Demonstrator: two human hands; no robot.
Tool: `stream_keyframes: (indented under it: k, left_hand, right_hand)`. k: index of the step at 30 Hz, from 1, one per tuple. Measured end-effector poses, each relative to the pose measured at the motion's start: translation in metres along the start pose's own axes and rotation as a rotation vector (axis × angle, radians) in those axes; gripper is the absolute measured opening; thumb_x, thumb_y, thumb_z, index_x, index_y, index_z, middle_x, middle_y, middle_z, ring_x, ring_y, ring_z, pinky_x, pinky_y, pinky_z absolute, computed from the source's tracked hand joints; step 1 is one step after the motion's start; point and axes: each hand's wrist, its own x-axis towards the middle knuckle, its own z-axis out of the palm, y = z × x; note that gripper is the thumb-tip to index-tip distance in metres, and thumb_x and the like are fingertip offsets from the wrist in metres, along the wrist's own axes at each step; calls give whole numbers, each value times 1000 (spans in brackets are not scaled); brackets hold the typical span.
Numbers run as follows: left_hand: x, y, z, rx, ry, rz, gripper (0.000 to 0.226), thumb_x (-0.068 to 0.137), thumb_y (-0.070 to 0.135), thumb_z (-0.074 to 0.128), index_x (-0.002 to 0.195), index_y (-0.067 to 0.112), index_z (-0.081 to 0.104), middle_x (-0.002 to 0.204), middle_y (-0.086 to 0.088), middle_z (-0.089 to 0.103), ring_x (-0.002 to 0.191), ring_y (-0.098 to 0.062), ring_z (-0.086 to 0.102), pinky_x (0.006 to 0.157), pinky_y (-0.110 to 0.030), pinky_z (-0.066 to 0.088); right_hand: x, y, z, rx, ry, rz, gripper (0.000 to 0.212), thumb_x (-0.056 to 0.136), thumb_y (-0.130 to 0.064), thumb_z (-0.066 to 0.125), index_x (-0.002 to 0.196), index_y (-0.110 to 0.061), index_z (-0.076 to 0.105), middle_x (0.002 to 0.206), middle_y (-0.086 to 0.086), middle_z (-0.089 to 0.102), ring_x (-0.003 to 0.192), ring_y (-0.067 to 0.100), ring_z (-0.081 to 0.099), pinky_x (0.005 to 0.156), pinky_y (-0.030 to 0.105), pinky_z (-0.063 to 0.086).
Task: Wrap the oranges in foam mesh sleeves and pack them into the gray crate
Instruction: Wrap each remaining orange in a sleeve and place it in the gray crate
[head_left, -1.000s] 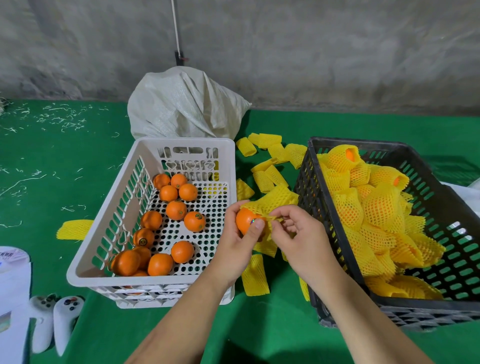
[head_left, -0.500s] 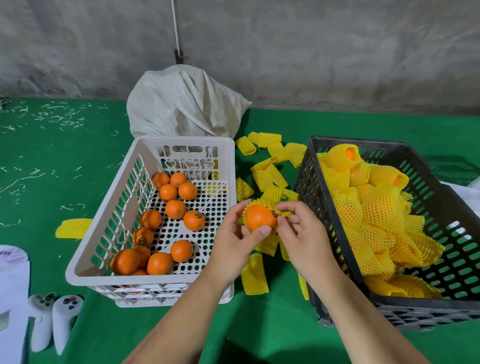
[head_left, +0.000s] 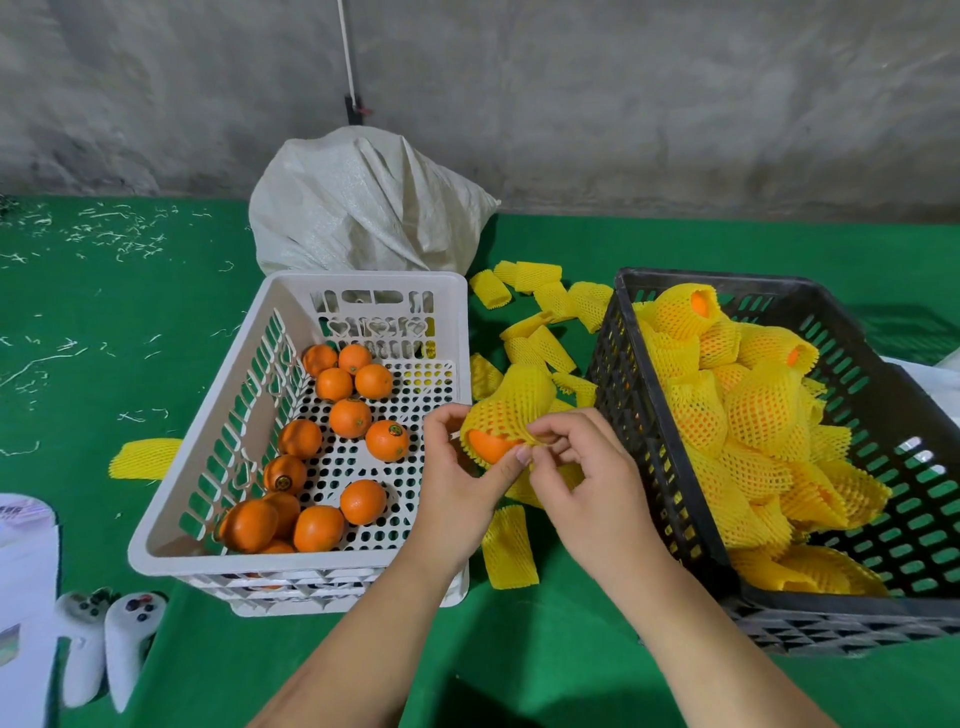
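A: Far left, on green table?
B: White paper at edge; two white controllers beside it. One flat yellow sleeve alone, just left of white crate.

A: White crate contents?
B: Bare oranges, roughly a dozen, spread over perforated floor. White sack behind crate, against wall.

A: Left hand?
B: Grip curled round held orange; thumb tip pressed on exposed lower face of fruit. Held over gap between the two crates, above table.

A: Held orange's cover?
B: Mesh sleeve pulled over top and most of fruit; lower front part uncovered. Free end of sleeve sticking up and back.

A: Right hand?
B: Grip pinching sleeve's lower edge between thumb and forefinger, right beside left thumb.

A: Table between crates?
B: Loose sleeves scattered from back to front; one lying just below hands.

A: Right side?
B: Gray crate piled with wrapped oranges; orange skin visible at open sleeve ends near back. White item at far right edge, cannot identify.
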Motion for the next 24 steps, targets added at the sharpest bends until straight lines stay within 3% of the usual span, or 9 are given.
stream_keyframes:
  k: [2, 4, 7, 9, 13, 17, 21, 24]
  left_hand:
    - [-1, 3, -1, -28, 11, -32, 59, 76, 54, 89, 116, 44, 47, 120, -16, 63, 102, -19, 68, 89, -42, 59]
    - [-1, 3, -2, -58, -60, -79, 65, 80, 64, 82, 128, 44, 42, 124, -9, 66, 111, -17, 68, 93, -36, 57]
    - [2, -2, -6, -159, -141, -157, 59, 88, 46, 76, 140, 49, 47, 141, -9, 62, 133, -29, 60, 111, -46, 48]
    - [5, -6, -9, -160, -148, -160, 61, 88, 35, 72, 144, 44, 51, 146, -12, 58, 135, -30, 57, 114, -47, 46]
    - [5, -9, -5, -128, -65, -122, 64, 86, 42, 85, 143, 30, 56, 138, -11, 66, 127, -29, 64, 105, -42, 54]
    - [4, -7, -3, -137, -1, -88, 60, 82, 43, 89, 133, 31, 59, 124, -9, 72, 114, -25, 71, 92, -34, 59]
    - [5, -5, -2, -167, 30, -63, 54, 81, 29, 89, 125, 27, 57, 120, -5, 70, 103, -22, 72, 85, -31, 60]
    - [5, -3, -1, -177, 15, -55, 52, 78, 21, 88, 116, 27, 55, 113, 2, 69, 99, -17, 72, 82, -29, 60]
  right_hand:
    - [-3, 2, 4, 16, -71, 75, 42, 90, -40, 61, 131, -33, 57, 123, -22, 47, 113, 4, 56, 92, 20, 51]
    - [-7, 3, 10, 97, -168, 130, 52, 87, -44, 61, 138, -45, 47, 128, -26, 42, 115, 5, 58, 93, 25, 55]
    - [-7, 6, 13, 196, -134, 140, 50, 94, -31, 66, 139, -44, 49, 129, -18, 43, 107, 13, 66, 90, 34, 59]
    - [-4, 7, 10, 193, -79, 137, 41, 100, -24, 62, 138, -37, 56, 126, -13, 47, 106, 15, 66, 91, 39, 58]
    - [2, 8, 2, 87, 51, 121, 27, 103, -12, 56, 125, -21, 68, 115, -10, 56, 105, 10, 63, 88, 38, 57]
    - [1, 3, 6, 73, 77, 31, 19, 100, -9, 58, 113, -12, 71, 108, -6, 60, 97, 14, 65, 78, 36, 57]
    - [-3, 0, 15, 61, 94, -20, 20, 97, -15, 57, 110, -10, 71, 107, -5, 57, 97, 12, 63, 75, 29, 56]
    - [-3, 5, 17, 35, 121, -35, 22, 95, -22, 55, 113, -15, 67, 112, -9, 54, 104, 9, 60, 83, 27, 55]
